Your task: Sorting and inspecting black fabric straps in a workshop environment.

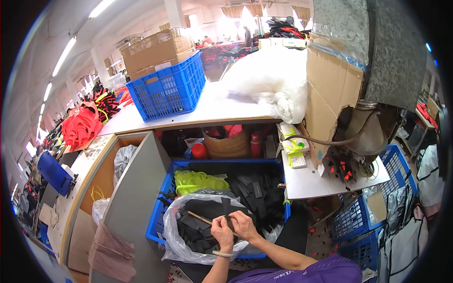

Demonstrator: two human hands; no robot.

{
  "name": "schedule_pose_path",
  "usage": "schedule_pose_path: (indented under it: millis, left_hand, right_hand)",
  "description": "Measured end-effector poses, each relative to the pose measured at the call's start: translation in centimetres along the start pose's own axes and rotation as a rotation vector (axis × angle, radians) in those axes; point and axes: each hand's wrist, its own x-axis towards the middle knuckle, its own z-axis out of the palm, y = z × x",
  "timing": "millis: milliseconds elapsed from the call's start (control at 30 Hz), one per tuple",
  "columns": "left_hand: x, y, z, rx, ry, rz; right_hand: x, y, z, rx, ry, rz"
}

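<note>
In front of me, my left hand [222, 231] and my right hand [243, 225] are close together, fingers pinched. A short black strip [226, 205] rises from between the fingertips, its lower end hidden by them. A thin wooden stick [200, 218] slants past both hands; the left hand lies over part of it, and I cannot tell whether it grips it. Below is a clear plastic bag [172, 236], open at the top and filled with black strips [203, 241]. The bag sits in a large blue crate [156, 225] with more black pieces [257, 192] and neon yellow material [200, 181].
A grey panel [134, 188] stands left of the crate, with a checked cloth [112, 252] beside it. Behind is a white table [214, 101] bearing a blue basket [165, 89], cardboard box [158, 49] and white bag [269, 75]. A metal machine [394, 52] stands at right, near blue crates [349, 219].
</note>
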Motion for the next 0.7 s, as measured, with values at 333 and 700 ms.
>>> schedule_pose_path:
  millis: [333, 700]
  left_hand:
    - [1.8, -1.0, -0.2, -0.497, -0.216, -0.443]
    - [4.1, 1.8, -3.0, -0.867, -0.471, -0.716]
  right_hand:
    - [1.7, -0.4, 0.9, 0.029, 0.18, 0.105]
    - [3.1, -0.9, -0.8, 1.646, -0.058, 0.923]
